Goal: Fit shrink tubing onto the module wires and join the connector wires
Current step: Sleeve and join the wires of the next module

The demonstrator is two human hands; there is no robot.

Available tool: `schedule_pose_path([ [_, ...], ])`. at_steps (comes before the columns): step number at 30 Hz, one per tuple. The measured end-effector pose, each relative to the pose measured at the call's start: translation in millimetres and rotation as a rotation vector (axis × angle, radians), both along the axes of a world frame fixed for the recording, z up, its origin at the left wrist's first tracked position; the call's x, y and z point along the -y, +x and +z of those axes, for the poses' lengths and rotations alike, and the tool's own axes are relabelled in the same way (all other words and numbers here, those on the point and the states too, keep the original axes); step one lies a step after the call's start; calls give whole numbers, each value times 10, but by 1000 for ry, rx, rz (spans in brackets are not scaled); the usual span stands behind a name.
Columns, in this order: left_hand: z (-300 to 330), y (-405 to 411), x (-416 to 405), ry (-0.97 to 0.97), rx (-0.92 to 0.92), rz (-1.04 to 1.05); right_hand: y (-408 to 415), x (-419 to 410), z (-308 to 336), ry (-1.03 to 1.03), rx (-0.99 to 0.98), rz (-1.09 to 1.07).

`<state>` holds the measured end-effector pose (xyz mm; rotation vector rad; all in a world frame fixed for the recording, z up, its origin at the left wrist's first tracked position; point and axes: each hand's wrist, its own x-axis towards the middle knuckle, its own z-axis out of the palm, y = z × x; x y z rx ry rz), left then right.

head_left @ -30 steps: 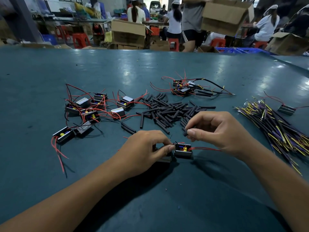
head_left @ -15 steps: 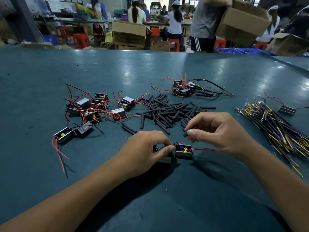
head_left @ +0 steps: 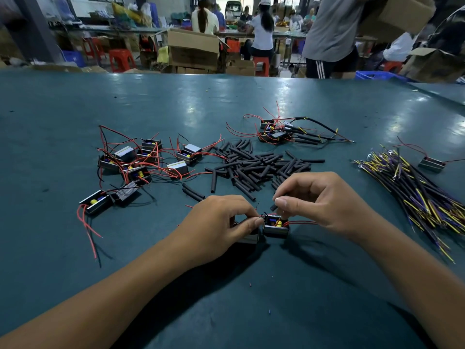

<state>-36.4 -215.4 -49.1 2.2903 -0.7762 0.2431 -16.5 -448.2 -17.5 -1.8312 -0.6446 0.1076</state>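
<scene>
Head view looks down on a wide teal-green bench (head_left: 75, 248) where two bare forearms reach in. At the near centre stands a small black open-topped module with yellow and blue parts inside (head_left: 275, 226), resting on the bench with thin red wires (head_left: 300, 222) trailing to its right. The left hand (head_left: 219, 224) lies curled, knuckles up, just left of the module, its thumb and forefinger tip pinching a wire end at the module's upper left edge; a second dark module (head_left: 247, 235) sits half hidden beneath this hand. The right hand (head_left: 317, 197) hovers just above and right of the module, fingers bent, thumb and forefinger pinching a short black piece of shrink tubing (head_left: 274, 207) close over the wire end; whether tube and wire touch I cannot tell. Behind the hands lies a loose pile of black shrink-tubing pieces (head_left: 259, 165). Left of it is a scatter of black modules with red wires (head_left: 141, 165), and behind it a smaller cluster of modules joined to black sleeved leads (head_left: 284, 133). To the right spreads a bundle of dark, yellow-striped connector wires (head_left: 415, 187), with one grey module (head_left: 431, 164) beside it
</scene>
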Motion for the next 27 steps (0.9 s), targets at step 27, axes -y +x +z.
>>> schedule_pose_path([
  [27,-2,66,-54,-58,-164,-38,-30,-131,-138,-177,79,15],
])
